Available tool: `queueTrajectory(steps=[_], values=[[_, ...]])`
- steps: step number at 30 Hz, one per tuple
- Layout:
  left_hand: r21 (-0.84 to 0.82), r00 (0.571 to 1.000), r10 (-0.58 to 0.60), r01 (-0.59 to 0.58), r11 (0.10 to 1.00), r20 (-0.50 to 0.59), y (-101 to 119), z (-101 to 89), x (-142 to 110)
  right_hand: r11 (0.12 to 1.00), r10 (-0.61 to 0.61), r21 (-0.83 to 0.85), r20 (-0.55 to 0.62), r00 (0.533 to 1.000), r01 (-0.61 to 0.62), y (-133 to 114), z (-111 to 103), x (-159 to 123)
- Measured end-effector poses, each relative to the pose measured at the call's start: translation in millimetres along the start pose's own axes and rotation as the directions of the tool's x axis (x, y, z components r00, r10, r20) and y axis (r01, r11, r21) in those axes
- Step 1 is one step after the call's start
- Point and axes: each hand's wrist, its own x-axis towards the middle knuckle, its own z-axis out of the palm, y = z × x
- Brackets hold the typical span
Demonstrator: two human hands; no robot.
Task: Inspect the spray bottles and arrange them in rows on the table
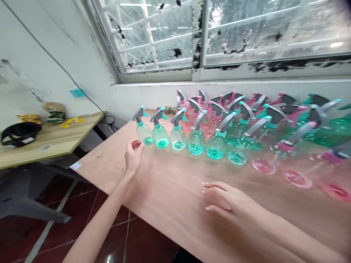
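My left hand [134, 155] is raised over the table's left part, its fingers loosely curled with a gap to the thumb and nothing held. Just beyond it stands a clear spray bottle [144, 132] with a green base and grey trigger head. My right hand [227, 201] hovers above the bare wood in front of the rows, thumb and fingers apart, holding nothing. Nearest beyond it are a green spray bottle [215, 145] and another green spray bottle [238, 155]. Pink spray bottles [264, 162] stand farther right.
Several more pink and green spray bottles crowd behind, below the window [197, 69]. They stand on a wooden table [164, 190]. At left, a second table [79, 131] carries a black tray-like item [20, 133] and yellow pieces [71, 121]. A grey stool [33, 204] is below it.
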Motion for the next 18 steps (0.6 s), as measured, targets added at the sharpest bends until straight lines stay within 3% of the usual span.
queueTrajectory(steps=[4,8,13,16,18], values=[[0.113,0.997,0.032,-0.024,0.993,-0.067,-8.6,0.1,46.9,0.996,-0.08,0.039,0.029,0.996,0.079,-18.6,32.0,24.4],[0.2,0.997,0.072,-0.072,0.977,0.006,-5.2,13.4,77.9,0.963,-0.254,0.08,-0.066,0.965,0.258,-36.9,45.9,29.4],[0.261,0.989,0.08,-0.111,0.959,0.127,-2.8,18.5,90.9,0.886,-0.452,-0.006,-0.229,0.862,0.463,-50.8,43.4,23.2],[0.309,0.991,0.058,-0.094,0.947,0.123,-3.8,3.3,91.0,0.88,-0.468,-0.043,-0.24,0.851,0.472,-50.5,40.1,17.5],[0.345,0.995,0.044,-0.074,0.936,0.095,-3.6,-13.4,87.9,0.898,-0.438,-0.057,-0.225,0.87,0.437,-46.6,37.4,12.9]])
